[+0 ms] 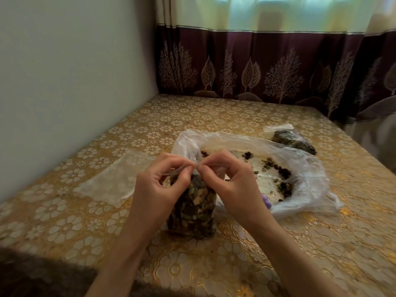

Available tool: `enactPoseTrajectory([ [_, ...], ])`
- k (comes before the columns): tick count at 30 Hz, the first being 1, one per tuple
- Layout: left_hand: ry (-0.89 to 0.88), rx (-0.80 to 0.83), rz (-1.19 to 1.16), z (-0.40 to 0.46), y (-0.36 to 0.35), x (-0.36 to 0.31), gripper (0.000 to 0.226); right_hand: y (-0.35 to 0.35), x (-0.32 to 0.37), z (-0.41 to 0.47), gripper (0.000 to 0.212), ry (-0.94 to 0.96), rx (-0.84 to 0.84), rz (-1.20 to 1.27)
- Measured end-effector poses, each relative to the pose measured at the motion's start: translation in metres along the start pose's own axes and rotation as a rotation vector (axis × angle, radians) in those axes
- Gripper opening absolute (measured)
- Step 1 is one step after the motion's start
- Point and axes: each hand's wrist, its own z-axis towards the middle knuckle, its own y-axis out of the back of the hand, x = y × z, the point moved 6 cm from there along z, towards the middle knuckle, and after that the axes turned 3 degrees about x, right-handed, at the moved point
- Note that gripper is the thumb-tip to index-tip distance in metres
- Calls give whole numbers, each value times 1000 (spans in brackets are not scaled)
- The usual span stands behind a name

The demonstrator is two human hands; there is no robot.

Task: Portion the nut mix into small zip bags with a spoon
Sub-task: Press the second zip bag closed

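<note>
A small zip bag (192,209) packed with nut mix stands upright on the table in front of me. My left hand (158,185) and my right hand (231,185) both pinch its top strip, fingertips meeting at the middle. Behind it lies a large clear plastic bag (304,168), spread open, with a few nuts (282,176) scattered inside. A purple object (266,201), perhaps the spoon, peeks out by my right wrist. Another filled zip bag (293,140) lies at the far right. An empty zip bag (113,179) lies flat on the left.
The table wears a gold floral cloth (192,264). A pale wall (75,82) runs along its left side and a maroon curtain (267,67) hangs at the back. A dark blurred shape (32,275) fills the lower left corner.
</note>
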Motion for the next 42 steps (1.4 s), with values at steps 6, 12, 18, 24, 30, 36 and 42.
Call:
enactPoseTrajectory([
  [6, 28, 7, 7, 1, 0, 1, 11, 1, -2, 2, 14, -34, 4, -16],
  [12, 39, -43, -25, 2, 13, 2, 17, 8, -6, 1, 9, -133, 18, 110],
  [18, 120, -136, -133, 1, 21, 13, 19, 18, -9, 0, 10, -192, -10, 285],
  [24, 165, -160, -219, 0, 24, 21, 17, 18, -11, 1, 21, -180, 2, 274],
  [30, 280, 25, -238, -2, 9, 29, 39, 14, -22, -2, 29, -265, -23, 362],
  [36, 434, 341, -250, -12, -4, 35, 61, 14, -27, -5, 29, -335, -71, 533],
  [42, 429, 55, -286, -10, 10, 40, 54, 20, -25, -5, 47, -266, -167, 298],
])
